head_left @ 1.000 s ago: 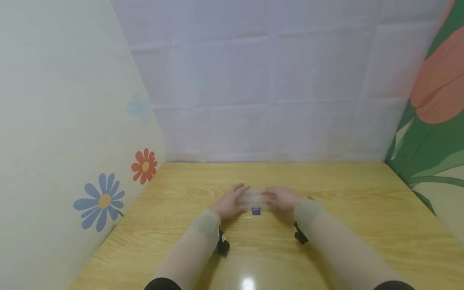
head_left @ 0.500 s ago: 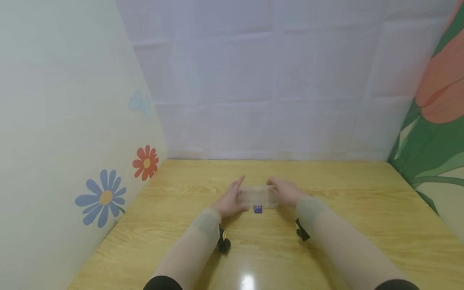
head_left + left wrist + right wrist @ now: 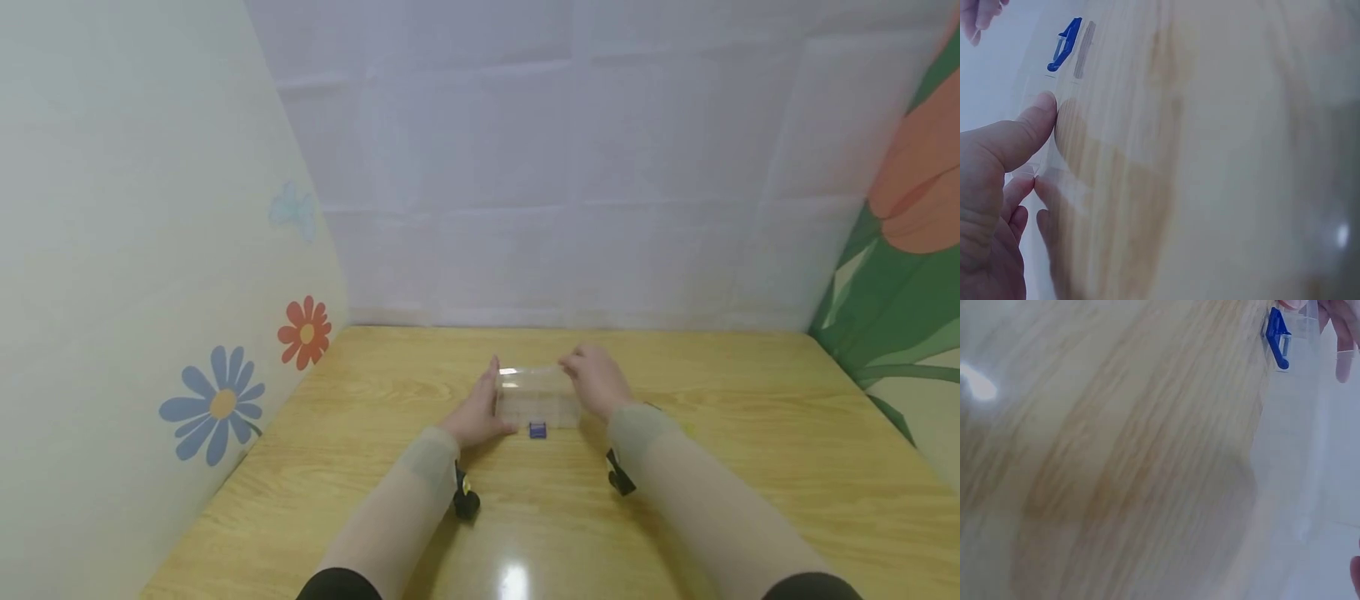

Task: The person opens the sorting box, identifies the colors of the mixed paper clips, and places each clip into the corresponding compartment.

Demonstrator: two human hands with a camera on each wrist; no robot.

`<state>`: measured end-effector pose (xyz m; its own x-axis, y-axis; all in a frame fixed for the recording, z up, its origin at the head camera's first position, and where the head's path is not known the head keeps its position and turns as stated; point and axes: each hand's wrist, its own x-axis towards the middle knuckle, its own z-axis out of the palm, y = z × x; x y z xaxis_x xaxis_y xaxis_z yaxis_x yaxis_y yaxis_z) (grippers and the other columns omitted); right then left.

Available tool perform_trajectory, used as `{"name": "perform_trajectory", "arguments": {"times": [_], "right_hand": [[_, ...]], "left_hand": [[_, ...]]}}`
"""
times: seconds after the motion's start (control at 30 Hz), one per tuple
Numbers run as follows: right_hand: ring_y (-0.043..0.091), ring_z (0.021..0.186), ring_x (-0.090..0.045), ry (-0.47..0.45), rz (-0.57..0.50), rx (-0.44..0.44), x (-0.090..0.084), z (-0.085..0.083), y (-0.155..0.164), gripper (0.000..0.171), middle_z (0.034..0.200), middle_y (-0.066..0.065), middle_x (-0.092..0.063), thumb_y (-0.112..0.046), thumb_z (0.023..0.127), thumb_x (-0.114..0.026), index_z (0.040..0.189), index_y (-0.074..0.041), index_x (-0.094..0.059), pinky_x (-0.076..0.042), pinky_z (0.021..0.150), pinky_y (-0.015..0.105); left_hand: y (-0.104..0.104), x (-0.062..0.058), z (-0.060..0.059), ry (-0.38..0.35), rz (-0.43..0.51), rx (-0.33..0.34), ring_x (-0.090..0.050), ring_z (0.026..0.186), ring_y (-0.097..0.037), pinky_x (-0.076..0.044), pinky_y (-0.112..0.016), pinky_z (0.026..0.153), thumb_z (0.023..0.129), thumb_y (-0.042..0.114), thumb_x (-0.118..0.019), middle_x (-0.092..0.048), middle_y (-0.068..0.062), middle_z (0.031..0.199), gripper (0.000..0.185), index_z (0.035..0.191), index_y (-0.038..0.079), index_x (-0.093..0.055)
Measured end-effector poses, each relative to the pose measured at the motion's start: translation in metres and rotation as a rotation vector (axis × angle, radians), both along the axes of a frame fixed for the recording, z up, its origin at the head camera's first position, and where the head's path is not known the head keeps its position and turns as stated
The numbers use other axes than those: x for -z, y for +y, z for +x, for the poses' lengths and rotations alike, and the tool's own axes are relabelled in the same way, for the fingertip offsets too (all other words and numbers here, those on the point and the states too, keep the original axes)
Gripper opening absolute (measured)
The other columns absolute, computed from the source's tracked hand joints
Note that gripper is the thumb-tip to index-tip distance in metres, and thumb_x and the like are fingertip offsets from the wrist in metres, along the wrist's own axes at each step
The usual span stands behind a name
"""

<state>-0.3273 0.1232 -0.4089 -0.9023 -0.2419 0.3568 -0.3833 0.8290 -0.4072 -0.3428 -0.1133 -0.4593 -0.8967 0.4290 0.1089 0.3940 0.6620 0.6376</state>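
A small clear plastic box with a blue latch [image 3: 537,398] sits near the middle of the light wooden table [image 3: 750,433], held between both hands. The left hand [image 3: 477,414] presses its thumb and fingers against the box's left end; the right hand [image 3: 596,382] curls its fingers over the lid's far right edge. Whether the box holds anything cannot be told through its walls.

**Both hands forward, near together**

Both forearms, in beige sleeves, reach forward and converge. The left hand [image 3: 475,414] stands edge-up, fingers straight, thumb [image 3: 1019,134] pressing sideways. The right hand [image 3: 597,382] arches palm-down, fingers bent downward.
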Motion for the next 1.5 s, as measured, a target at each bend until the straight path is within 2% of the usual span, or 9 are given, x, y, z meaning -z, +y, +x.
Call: {"name": "perform_trajectory", "arguments": {"times": [0.23,0.4,0.57,0.77,1.03,1.17,1.27,1.4,1.5], "right_hand": [[0.030,0.103,-0.060,0.015,-0.032,0.040,-0.002,-0.001,0.001,0.021,0.111,0.012,-0.065,-0.012,0.099,-0.053,0.112,-0.003,-0.067,-0.049,0.094,0.046],[0.029,0.101,-0.059,0.071,0.063,0.054,-0.003,-0.004,0.000,0.019,0.108,0.011,-0.064,-0.004,0.094,-0.057,0.109,-0.003,-0.068,-0.049,0.093,0.045],[0.029,0.102,-0.058,0.114,0.137,0.065,-0.002,-0.005,-0.002,0.024,0.109,0.011,-0.064,-0.004,0.093,-0.056,0.114,-0.003,-0.067,-0.047,0.095,0.046],[0.030,0.111,-0.055,0.083,0.127,0.073,0.000,-0.006,-0.002,0.029,0.118,0.014,-0.061,-0.007,0.095,-0.051,0.122,-0.002,-0.063,-0.044,0.101,0.047],[0.034,0.125,-0.048,-0.013,0.078,0.072,0.004,-0.010,-0.003,0.039,0.136,0.015,-0.053,-0.013,0.096,-0.054,0.134,-0.003,-0.052,-0.036,0.108,0.050],[0.036,0.132,-0.040,-0.116,0.034,0.054,0.005,-0.012,-0.003,0.047,0.144,0.017,-0.044,-0.015,0.098,-0.052,0.143,-0.003,-0.041,-0.029,0.111,0.052],[0.037,0.135,-0.035,-0.182,0.007,0.041,0.007,-0.014,-0.003,0.051,0.148,0.019,-0.038,-0.015,0.099,-0.048,0.147,-0.002,-0.034,-0.026,0.113,0.053],[0.038,0.138,-0.031,-0.220,0.007,0.030,0.010,-0.019,-0.003,0.053,0.151,0.020,-0.033,-0.015,0.100,-0.046,0.149,-0.002,-0.028,-0.023,0.114,0.053],[0.038,0.138,-0.030,-0.227,0.010,0.033,0.011,-0.022,-0.002,0.055,0.151,0.020,-0.032,-0.015,0.100,-0.046,0.149,-0.001,-0.027,-0.021,0.115,0.052]], "left_hand": [[0.002,-0.002,-0.001,0.024,-0.005,0.009,-0.012,0.145,-0.031,-0.013,-0.041,0.117,0.074,0.020,-0.084,-0.004,-0.018,0.159,0.124,0.152,0.003,0.010],[0.001,-0.004,-0.002,0.004,-0.028,-0.009,-0.011,0.145,-0.029,-0.013,-0.040,0.117,0.076,0.024,-0.083,-0.002,-0.016,0.160,0.123,0.152,0.006,0.011],[0.001,-0.007,-0.001,-0.025,-0.048,-0.026,-0.009,0.145,-0.029,-0.012,-0.039,0.117,0.077,0.027,-0.083,-0.001,-0.017,0.160,0.123,0.152,0.008,0.013],[0.001,-0.006,-0.002,-0.023,-0.068,-0.034,-0.001,0.146,-0.025,-0.007,-0.036,0.117,0.076,0.029,-0.082,0.005,-0.015,0.160,0.124,0.152,0.007,0.013],[0.000,-0.005,-0.002,-0.006,-0.078,-0.027,0.013,0.144,-0.017,-0.004,-0.033,0.116,0.076,0.028,-0.082,0.022,-0.007,0.158,0.128,0.150,0.015,0.021],[0.000,-0.003,-0.002,-0.001,-0.068,-0.022,0.008,0.145,-0.019,-0.006,-0.035,0.117,0.076,0.026,-0.083,0.016,-0.008,0.160,0.125,0.152,0.011,0.015],[0.000,-0.002,-0.001,-0.017,-0.066,-0.022,-0.002,0.146,-0.020,-0.009,-0.035,0.117,0.076,0.026,-0.083,0.007,-0.006,0.161,0.122,0.154,0.013,0.010],[-0.001,-0.002,-0.001,-0.033,-0.085,-0.023,-0.013,0.145,-0.023,-0.014,-0.038,0.117,0.077,0.029,-0.082,-0.005,-0.005,0.161,0.116,0.156,0.016,0.003],[-0.001,-0.002,0.000,-0.028,-0.103,-0.013,-0.015,0.145,-0.025,-0.015,-0.039,0.117,0.078,0.031,-0.081,-0.011,-0.008,0.160,0.112,0.156,0.014,-0.001]]}}
